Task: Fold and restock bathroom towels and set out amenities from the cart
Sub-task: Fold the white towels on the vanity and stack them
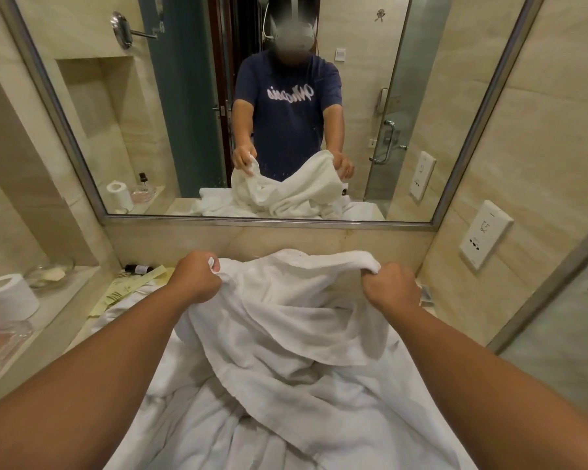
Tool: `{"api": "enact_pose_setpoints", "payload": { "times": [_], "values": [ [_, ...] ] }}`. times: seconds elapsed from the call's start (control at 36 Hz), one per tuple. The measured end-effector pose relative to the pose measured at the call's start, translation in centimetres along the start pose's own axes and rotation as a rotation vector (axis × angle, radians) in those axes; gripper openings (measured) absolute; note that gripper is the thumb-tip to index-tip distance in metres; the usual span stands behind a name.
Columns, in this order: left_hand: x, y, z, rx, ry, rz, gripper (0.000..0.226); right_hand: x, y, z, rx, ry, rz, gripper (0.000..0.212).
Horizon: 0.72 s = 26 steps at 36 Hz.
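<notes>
The white towel point(286, 300) is held up just in front of the mirror point(170, 106), its top edge stretched between the person's two hands and the rest hanging down in loose folds. The left hand point(197, 279) has its fingers curled tight around one bunched corner of the edge. The right hand point(391, 286) grips the other end in a closed fist, a roll of the hem poking out above the knuckles. The lower part of the towel drapes onto a rumpled heap of white linen point(218, 418) that covers most of the desk point(78, 337) below.

Just left of the heap, near the back wall, a small dark bottle point(138, 269) lies on its side beside some pale yellow paper packets point(129, 290). Further left, on a raised stone ledge point(65, 300), stand a toilet roll point(9, 296), a round glass dish point(46, 276) behind it and a clear glass tray point(0, 344) nearer the viewer. On the right wall there is a white socket plate point(486, 234). The mirror shows the person in a navy T-shirt, both hands lifting the same towel over the pile.
</notes>
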<state>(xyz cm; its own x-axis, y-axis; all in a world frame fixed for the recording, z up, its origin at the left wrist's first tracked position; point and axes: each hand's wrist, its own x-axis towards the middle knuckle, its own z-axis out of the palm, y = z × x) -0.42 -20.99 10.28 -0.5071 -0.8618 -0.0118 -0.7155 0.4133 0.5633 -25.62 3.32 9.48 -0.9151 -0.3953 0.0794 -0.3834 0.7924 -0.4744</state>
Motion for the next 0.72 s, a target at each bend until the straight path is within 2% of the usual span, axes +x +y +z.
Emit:
{"api": "enact_pose_setpoints", "payload": {
  "times": [0.06,0.11,0.17,0.22,0.33,0.42,0.5,0.61,0.72],
  "values": [
    [0.0,0.0,0.1,0.019,-0.008,0.000,0.026,0.1,-0.7,0.2,0.127,-0.033,0.058,0.042],
    [0.1,-0.1,0.2,0.024,0.002,-0.012,0.024,0.5,-1.5,0.0,0.340,-0.091,0.207,0.048],
    [0.2,-0.2,0.2,0.025,0.040,-0.038,0.021,1.0,-2.0,-0.4,0.578,-0.146,0.435,0.047],
    [0.2,-0.4,0.0,0.000,0.100,-0.070,0.020,1.4,-2.0,-0.7,0.866,-0.180,0.545,0.040],
    [0.5,-1.3,-0.4,-0.023,0.254,-0.108,0.018,2.7,-1.3,-1.4,1.247,-0.137,0.567,0.036],
    [0.4,-1.8,-0.5,-0.126,0.360,-0.139,0.020,3.2,-1.2,-1.9,1.436,-0.007,0.787,0.035],
    [0.2,-2.2,-0.5,-0.163,0.388,-0.180,0.021,3.4,-1.1,-2.1,1.507,0.058,0.834,0.034],
    [0.6,-3.1,-0.4,-0.180,0.361,-0.254,0.007,3.2,-1.1,-2.4,1.469,0.128,0.893,0.042],
    [1.3,-3.9,-0.5,-0.187,0.331,-0.326,0.052,2.7,-1.2,-2.9,1.369,0.169,0.854,0.043]
  ]
}}
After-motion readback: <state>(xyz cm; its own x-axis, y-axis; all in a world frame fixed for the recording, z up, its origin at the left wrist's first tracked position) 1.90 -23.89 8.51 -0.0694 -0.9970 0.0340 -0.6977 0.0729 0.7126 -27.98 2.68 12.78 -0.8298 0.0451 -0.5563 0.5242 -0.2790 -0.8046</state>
